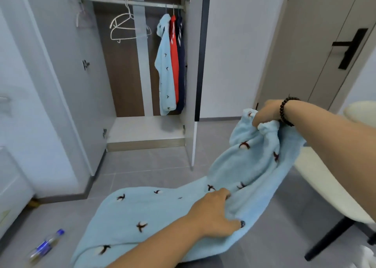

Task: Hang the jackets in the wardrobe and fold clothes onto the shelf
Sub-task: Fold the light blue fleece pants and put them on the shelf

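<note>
A light blue fleece garment (154, 213) with small dark bird marks hangs stretched between my hands over the grey floor. My left hand (215, 213) grips its middle fold at the lower centre. My right hand (265, 113), with a dark bead bracelet on the wrist, grips the gathered cuffed end higher up at the right. The open wardrobe (142, 64) stands ahead, and on its rail (132, 2) hang a matching light blue jacket (165, 68), a red jacket (174, 60) and a navy jacket (181, 64). Empty white hangers (126, 25) hang at the rail's left. The wardrobe's white bottom shelf (146, 129) lies bare.
A plastic bottle (45, 245) with a blue label lies on the floor at lower left. A cream table (325, 186) with a black leg stands at the right. A grey door with a black handle (350, 48) is at the far right. White furniture stands at the left edge.
</note>
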`<state>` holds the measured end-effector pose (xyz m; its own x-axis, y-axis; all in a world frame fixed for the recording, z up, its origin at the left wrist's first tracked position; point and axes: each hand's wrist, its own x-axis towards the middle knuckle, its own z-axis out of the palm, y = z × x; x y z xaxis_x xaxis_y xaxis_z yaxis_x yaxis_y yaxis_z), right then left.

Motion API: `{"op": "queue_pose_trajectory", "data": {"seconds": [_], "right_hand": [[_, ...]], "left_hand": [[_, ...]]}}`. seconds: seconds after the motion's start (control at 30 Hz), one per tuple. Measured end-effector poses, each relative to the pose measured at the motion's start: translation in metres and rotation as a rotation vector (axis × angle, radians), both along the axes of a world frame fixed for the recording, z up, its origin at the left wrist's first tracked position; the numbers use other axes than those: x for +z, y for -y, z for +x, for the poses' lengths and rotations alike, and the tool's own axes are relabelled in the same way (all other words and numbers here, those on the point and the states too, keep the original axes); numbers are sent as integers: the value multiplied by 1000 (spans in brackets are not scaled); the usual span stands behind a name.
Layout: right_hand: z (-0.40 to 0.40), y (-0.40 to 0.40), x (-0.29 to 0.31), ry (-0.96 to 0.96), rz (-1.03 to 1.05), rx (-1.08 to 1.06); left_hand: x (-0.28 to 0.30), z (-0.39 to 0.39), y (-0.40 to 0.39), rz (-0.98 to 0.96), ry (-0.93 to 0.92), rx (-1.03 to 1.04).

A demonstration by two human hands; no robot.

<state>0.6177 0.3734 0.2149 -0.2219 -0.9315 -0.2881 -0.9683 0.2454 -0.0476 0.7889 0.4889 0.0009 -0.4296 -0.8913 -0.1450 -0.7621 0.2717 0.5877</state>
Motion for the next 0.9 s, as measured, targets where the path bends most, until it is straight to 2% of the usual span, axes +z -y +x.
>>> {"op": "queue_pose_trajectory", "data": {"seconds": [0.23,0.37,0.53,0.63,0.8,0.9], "right_hand": [[54,15,-9,-70,-93,202],[51,17,0,-106,-242,217],[26,13,10,-106,-466,170],[11,6,20,-154,-551,121],[4,3,34,-232,-602,38],[26,1,39,-174,-587,88]], "left_hand": [[-46,67,-21,-101,295,46],[-52,82,-27,-127,353,12],[-33,81,-23,-208,102,137],[-20,61,-28,-232,-3,106],[-11,10,-36,-136,-179,-21],[-15,-4,-40,15,-189,-79]]}}
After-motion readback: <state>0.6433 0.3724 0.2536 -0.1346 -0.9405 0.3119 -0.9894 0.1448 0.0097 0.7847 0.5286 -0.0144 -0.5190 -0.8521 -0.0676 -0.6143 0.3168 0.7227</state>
